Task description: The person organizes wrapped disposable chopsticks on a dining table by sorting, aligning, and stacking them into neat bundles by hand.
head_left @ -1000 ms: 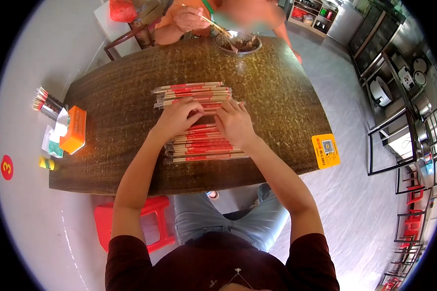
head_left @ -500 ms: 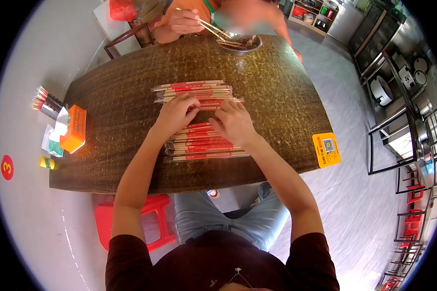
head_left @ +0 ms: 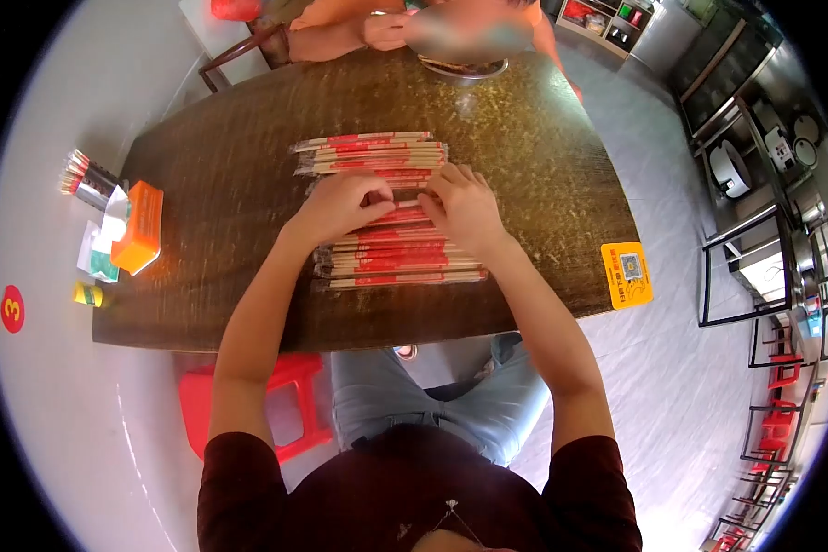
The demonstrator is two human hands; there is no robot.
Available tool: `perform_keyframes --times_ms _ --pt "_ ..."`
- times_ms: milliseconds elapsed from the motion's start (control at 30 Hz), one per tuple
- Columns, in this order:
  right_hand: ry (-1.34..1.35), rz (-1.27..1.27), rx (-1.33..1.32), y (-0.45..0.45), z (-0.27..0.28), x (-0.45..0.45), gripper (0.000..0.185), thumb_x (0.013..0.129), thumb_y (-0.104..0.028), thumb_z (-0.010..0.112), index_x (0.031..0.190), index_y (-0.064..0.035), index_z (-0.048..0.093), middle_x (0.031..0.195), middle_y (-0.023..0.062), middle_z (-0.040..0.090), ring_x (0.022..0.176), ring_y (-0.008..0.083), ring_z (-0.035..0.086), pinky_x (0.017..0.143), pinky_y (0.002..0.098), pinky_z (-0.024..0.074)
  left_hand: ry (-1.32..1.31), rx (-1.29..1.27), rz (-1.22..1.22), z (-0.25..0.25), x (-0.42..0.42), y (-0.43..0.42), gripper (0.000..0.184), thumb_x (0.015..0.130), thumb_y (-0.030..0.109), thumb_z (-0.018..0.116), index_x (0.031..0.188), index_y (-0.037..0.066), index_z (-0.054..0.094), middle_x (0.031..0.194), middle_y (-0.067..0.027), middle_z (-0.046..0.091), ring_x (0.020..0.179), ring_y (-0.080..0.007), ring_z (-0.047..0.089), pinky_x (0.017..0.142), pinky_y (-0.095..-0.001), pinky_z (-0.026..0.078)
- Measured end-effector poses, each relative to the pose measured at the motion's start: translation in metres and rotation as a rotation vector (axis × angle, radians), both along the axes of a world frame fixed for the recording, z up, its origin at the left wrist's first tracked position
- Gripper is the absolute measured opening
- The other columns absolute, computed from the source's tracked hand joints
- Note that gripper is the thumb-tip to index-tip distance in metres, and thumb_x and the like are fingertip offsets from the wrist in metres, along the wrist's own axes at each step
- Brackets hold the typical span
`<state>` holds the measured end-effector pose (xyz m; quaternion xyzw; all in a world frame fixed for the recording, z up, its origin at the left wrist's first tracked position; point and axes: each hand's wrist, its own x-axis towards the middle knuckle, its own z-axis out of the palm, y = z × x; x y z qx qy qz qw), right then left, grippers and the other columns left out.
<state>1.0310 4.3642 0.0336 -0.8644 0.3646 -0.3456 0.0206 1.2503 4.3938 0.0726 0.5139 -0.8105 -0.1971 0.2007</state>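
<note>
Paper-and-plastic-wrapped chopsticks lie in two groups on the brown table [head_left: 212, 304]: a far group [head_left: 373, 152] and a near group [head_left: 400, 260], all lying roughly crosswise. My left hand [head_left: 345, 202] is closed, with thumb and fingers curled at the left part of the topmost packet of chopsticks [head_left: 407, 205] in the near group. At the right part of that same packet is my right hand [head_left: 463, 210], thumb and fingers bent around it. Both hands cover the packet's ends, and only its middle shows between the thumbs.
At the left stand an orange tissue box [head_left: 143, 227], a chopstick holder [head_left: 92, 179] and a small yellow container [head_left: 87, 294]. A yellow QR card [head_left: 626, 276] lies at the right edge. Across the table a person's hand [head_left: 386, 30] is near a metal bowl [head_left: 465, 71].
The view has shifted slightly, so the table sits higher. The near group now reaches farther up toward the hands, and the gap between groups is narrower. The other person's hand has moved toward their face.
</note>
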Motion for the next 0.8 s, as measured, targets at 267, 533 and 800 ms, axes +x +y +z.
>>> perform_keyframes --times_ms 267,533,800 --pt "0.021 -0.027 -0.031 0.000 0.001 -0.002 0.018 0.075 -0.014 0.072 0.087 -0.0060 0.061 0.094 0.0078 0.054 0.093 0.0274 0.055 0.081 0.0405 0.0456 -0.019 -0.224 0.071 -0.012 0.009 -0.007 0.013 0.084 0.020 0.067 0.085 0.008 0.062 0.083 -0.0057 0.063 0.079 -0.0229 0.063 0.068 -0.0347 0.050" --pt "0.069 -0.028 0.015 -0.001 0.001 -0.001 0.014 0.076 -0.009 0.070 0.088 -0.0055 0.064 0.098 0.0098 0.055 0.098 0.0270 0.055 0.085 0.0411 0.0462 -0.033 -0.175 0.023 -0.006 0.005 -0.005 0.016 0.081 0.021 0.069 0.082 0.007 0.061 0.081 -0.0058 0.063 0.077 -0.0210 0.063 0.067 -0.0343 0.050" --pt "0.027 0.019 -0.086 -0.006 -0.003 -0.001 0.010 0.077 -0.006 0.068 0.086 -0.0050 0.064 0.093 0.0095 0.056 0.093 0.0267 0.056 0.081 0.0397 0.0459 -0.102 -0.117 0.027 -0.002 0.004 -0.004 0.020 0.082 0.025 0.070 0.087 0.008 0.061 0.089 -0.0060 0.063 0.079 -0.0218 0.062 0.068 -0.0350 0.049"
